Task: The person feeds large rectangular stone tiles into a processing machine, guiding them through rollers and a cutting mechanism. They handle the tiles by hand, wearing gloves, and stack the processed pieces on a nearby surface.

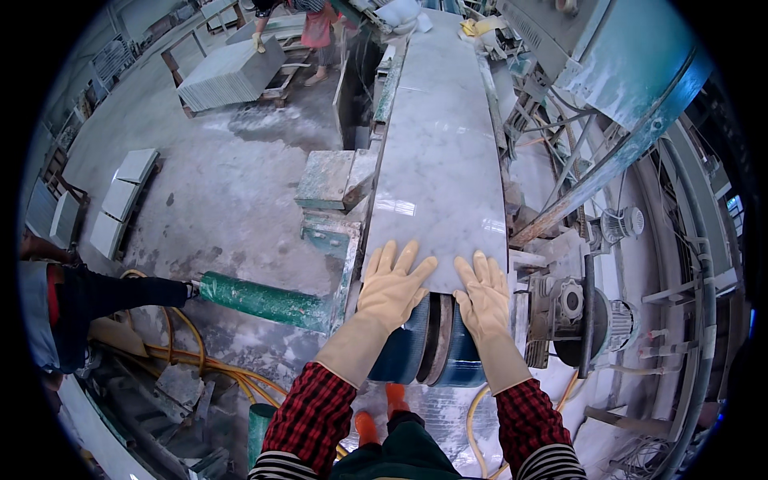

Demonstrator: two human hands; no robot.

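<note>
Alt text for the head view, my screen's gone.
Gloved left hand and right hand lie spread on the near end of a long, shiny, pale slab, above a blue roller. A motor sits at right; at upper left, a person stands by stacked slabs.
</note>
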